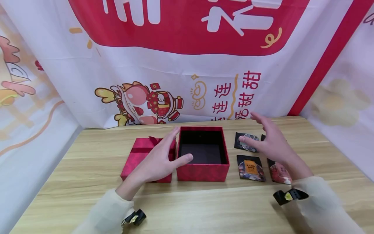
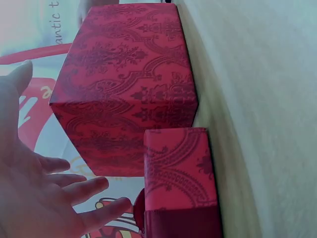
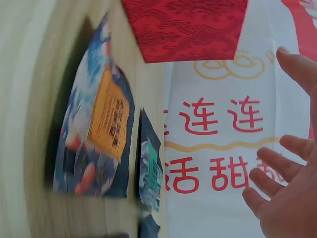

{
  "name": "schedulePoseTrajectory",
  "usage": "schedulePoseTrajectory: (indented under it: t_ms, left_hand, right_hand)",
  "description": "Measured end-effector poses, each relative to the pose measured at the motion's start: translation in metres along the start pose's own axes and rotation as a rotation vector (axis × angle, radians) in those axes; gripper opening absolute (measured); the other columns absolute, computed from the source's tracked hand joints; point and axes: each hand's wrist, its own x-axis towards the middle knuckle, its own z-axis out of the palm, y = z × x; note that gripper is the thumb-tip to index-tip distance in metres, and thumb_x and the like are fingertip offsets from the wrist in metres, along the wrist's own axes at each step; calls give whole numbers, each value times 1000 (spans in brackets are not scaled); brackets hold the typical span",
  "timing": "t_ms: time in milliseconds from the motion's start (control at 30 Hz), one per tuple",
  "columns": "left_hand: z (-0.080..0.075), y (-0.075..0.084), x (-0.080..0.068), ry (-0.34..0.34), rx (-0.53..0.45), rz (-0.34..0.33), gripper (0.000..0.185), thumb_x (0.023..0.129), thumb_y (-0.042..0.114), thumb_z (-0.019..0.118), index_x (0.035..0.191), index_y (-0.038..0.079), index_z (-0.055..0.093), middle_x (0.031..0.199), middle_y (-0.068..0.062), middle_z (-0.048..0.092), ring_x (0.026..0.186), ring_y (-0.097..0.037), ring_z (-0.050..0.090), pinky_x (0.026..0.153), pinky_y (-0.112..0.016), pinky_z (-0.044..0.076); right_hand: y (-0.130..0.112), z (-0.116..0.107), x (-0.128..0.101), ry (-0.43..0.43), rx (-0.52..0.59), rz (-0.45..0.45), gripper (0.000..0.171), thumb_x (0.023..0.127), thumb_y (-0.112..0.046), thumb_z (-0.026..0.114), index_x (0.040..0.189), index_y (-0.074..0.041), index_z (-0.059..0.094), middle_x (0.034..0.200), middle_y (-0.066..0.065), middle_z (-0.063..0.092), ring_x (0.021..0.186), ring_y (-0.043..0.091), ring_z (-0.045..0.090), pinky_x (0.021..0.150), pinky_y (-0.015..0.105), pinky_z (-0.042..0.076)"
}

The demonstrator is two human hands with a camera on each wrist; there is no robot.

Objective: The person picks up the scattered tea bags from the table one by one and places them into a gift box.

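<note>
Two hands spread over a wooden tabletop (image 1: 204, 208), each with its fingers relaxed, thumb apart and nothing in its grip. The left hand (image 1: 162, 159) hovers over one red lid (image 1: 135, 159), its thumb reaching across the near left corner of one red gift box (image 1: 203, 173). The right hand (image 1: 271, 139) hangs above the packets at the right, palm turned inward.

The single box sits upright and uncovered at the center, its interior dark, its outer walls covered in a damask-like pattern. The matching lid, crossed by one dark red ribbon with one bow (image 1: 154, 140), lies just beside the box on its left.

Four packets are visible to the right of the box. One with an orange label (image 1: 250, 167) lies nearest the box's front corner; another with a pink label (image 1: 279, 172) lies to its right, partly under the forearm in the head view. A third packet (image 1: 243, 147) lies farther back, partly covered by the right thumb, and only a dark corner of the fourth packet (image 1: 263, 137) shows behind the hand.

Two pale sleeves and two black wrist straps, one per arm, frame the scene. Behind stands one white and red printed backdrop (image 1: 187, 63), bearing Chinese characters and a cartoon figure (image 1: 140, 103).
</note>
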Motion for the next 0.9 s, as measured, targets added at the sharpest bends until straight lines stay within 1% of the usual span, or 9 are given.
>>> schedulePoseTrajectory:
  t_ms: [100, 167, 267, 467, 633, 733, 900]
  left_hand:
    - [2, -1, -1, -7, 2, -11, 105, 89, 75, 67, 171, 38, 14, 178, 14, 15, 165, -25, 23, 125, -69, 31]
    - [2, -1, -1, -10, 5, -23, 105, 88, 77, 67, 171, 39, 15, 178, 17, 15, 165, -23, 23, 126, -67, 31]
    - [2, -2, -2, -21, 9, -25, 105, 88, 78, 67, 170, 40, 15, 178, 19, 13, 165, -21, 23, 126, -67, 31]
    - [4, -4, -1, -35, 20, -16, 106, 87, 79, 67, 170, 41, 14, 178, 20, 11, 165, -21, 24, 125, -66, 33]
    - [6, -6, 0, -34, 39, -21, 108, 85, 81, 67, 170, 42, 13, 177, 22, 12, 164, -22, 26, 124, -68, 35]
    - [7, -7, 1, -34, 52, -24, 108, 85, 82, 66, 170, 42, 13, 176, 24, 12, 164, -22, 27, 123, -68, 35]
    - [7, -7, 1, -36, 66, -27, 108, 85, 83, 65, 170, 41, 14, 176, 25, 11, 164, -21, 28, 124, -66, 36]
  right_hand:
    - [5, 1, 6, -17, 102, 8, 96, 95, -48, 78, 170, -21, 25, 171, 15, 37, 156, 42, 32, 124, 71, 28]
    - [7, 1, 9, -32, 154, 21, 93, 96, -45, 77, 170, -21, 26, 171, 15, 37, 157, 42, 32, 125, 70, 27]
    - [11, 2, 13, -41, 212, 42, 91, 97, -43, 77, 170, -21, 26, 171, 15, 37, 156, 42, 33, 125, 70, 27]
    - [21, 2, 14, -17, 292, 97, 87, 98, -39, 77, 169, -21, 30, 168, 13, 41, 154, 38, 35, 126, 68, 27]
    - [33, 0, 12, -16, 294, 121, 87, 98, -46, 76, 168, -20, 32, 168, 14, 40, 154, 38, 35, 124, 69, 28]
    - [39, -1, 11, -26, 272, 146, 88, 97, -51, 75, 168, -21, 33, 168, 14, 40, 154, 40, 34, 124, 70, 28]
    - [45, 1, 14, -43, 224, 159, 90, 96, -54, 74, 168, -19, 33, 169, 18, 39, 153, 46, 33, 122, 73, 29]
